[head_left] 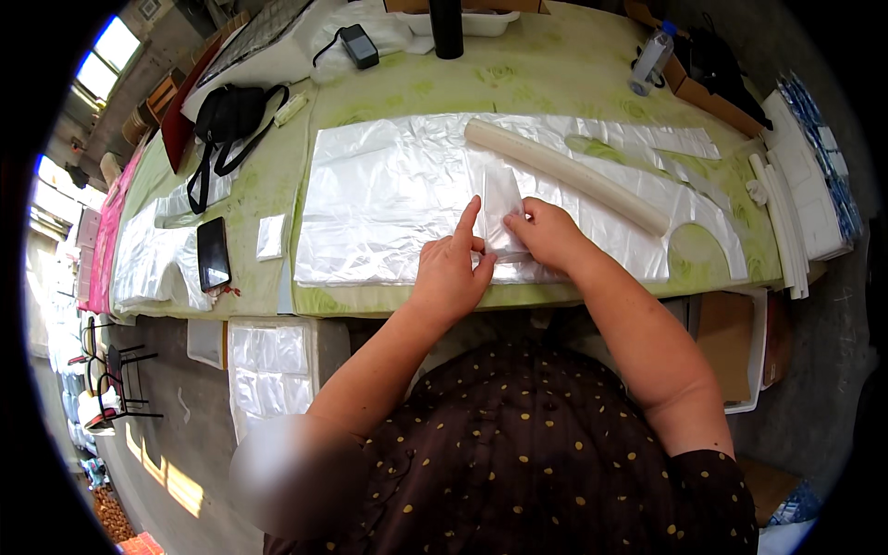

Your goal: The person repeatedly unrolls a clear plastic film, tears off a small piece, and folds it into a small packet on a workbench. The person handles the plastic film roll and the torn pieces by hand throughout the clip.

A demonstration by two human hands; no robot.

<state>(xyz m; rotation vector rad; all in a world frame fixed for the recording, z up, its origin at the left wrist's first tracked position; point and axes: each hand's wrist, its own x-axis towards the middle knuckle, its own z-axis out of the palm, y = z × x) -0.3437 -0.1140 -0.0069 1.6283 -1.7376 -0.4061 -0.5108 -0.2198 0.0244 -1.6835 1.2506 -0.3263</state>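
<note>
Head view, single entry.

Left hand [450, 275]: lies flat on the small clear plastic bag [502, 205], index finger stretched forward along the bag's left edge, the other fingers curled and pressing the lower corner. The placing pins the thin film so it does not slide.

Right hand [546, 233]: fingers bunched narrow, pinching the bag's right edge between thumb and fingertips; the grip looks suited to folding or creasing the film against the pinned side.

Small clear plastic bag: sits between both hands, near the front edge of the table [546, 69], on top of the stack of large plastic sheets [388, 190], which gives a smooth bed to work on.

Cream roll [566, 174]: lies slantwise across the sheets just beyond the right hand, apparently weighting them.

Green patterned table: bears everything listed.

Black smartphone [213, 252] and small white square [270, 237]: left of the sheets, apart from the work.

Black shoulder bag [229, 116]: far left, strap trailing.

Dark cylinder [447, 28] and plastic bottle [650, 57]: at the far edge.

White flat stacks [795, 199]: right end, within reach.

Bin of folded clear bags [270, 370]: below the table's front edge, left of the person.
</note>
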